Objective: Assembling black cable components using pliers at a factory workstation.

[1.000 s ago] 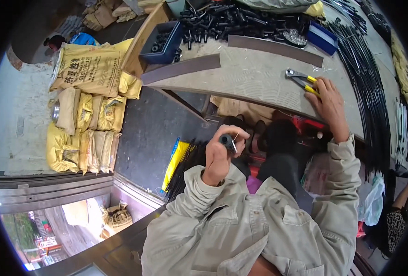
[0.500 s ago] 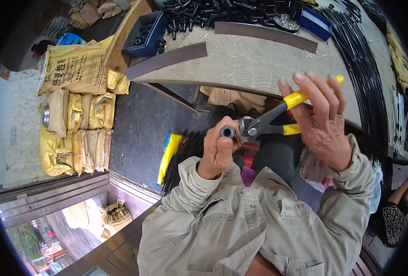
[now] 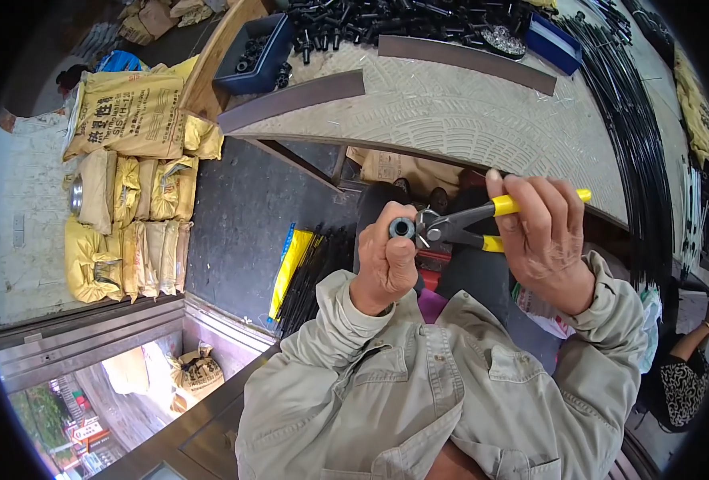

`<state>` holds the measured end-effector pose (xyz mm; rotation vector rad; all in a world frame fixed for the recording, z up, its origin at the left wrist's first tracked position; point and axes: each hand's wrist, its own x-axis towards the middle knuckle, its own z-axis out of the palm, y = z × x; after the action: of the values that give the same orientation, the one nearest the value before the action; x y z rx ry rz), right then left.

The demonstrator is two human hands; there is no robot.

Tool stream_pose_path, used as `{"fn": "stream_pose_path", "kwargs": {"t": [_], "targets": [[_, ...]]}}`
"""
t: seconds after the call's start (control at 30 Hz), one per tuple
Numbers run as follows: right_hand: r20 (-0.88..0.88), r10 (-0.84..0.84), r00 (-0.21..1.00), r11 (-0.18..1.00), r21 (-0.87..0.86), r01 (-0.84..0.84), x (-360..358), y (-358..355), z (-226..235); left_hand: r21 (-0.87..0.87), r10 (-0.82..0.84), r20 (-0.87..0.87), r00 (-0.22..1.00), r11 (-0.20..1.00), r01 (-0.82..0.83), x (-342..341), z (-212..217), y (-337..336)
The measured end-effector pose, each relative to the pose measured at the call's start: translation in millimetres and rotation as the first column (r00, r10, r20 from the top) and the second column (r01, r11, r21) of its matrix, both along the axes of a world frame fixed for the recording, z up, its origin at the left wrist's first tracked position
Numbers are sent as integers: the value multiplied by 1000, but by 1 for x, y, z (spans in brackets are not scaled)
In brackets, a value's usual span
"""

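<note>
two hands are full: the left hand (image 3: 381, 262) curls round a dark tube (image 3: 402, 228), the right hand (image 3: 545, 244) holds part-spread yellow-handled pincers (image 3: 465, 218).

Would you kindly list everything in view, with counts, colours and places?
pincers: one, yellow-handled, centre
tubular part: one, dark, centre
bench: one, pale, ahead
bins: two, blue, on bench
small parts: many, black, bench's far side
strips: two, brownish, on bench
rods: many, black, bench's right
sacks: several, tan, yellow, mostly left
package: one, yellow, centre left
other person: at least one, patterned top, right edge
left hand: one, bare, holding tubular part
right hand: one, bare, holding pincers
</note>
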<state>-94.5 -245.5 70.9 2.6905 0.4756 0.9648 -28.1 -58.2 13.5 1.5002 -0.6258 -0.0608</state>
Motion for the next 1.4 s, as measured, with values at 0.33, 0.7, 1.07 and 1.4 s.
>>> {"fn": "stream_pose_path", "kwargs": {"t": [0.33, 0.7, 1.07, 1.4], "targets": [[-240, 936, -257, 335, 384, 860, 9, -55, 17, 75, -590, 251, 767, 802, 592, 13, 6, 15], [-431, 156, 889, 976, 207, -71, -28, -23, 4, 103, -345, 165, 924, 938, 332, -12, 9, 7], [-258, 936, -239, 318, 332, 888, -31, -50, -2, 173, -733, 116, 670, 679, 713, 8, 20, 12], [-559, 681, 474, 595, 799, 87, -49, -40, 12, 17, -575, 97, 812, 817, 576, 3, 3, 15]]}}
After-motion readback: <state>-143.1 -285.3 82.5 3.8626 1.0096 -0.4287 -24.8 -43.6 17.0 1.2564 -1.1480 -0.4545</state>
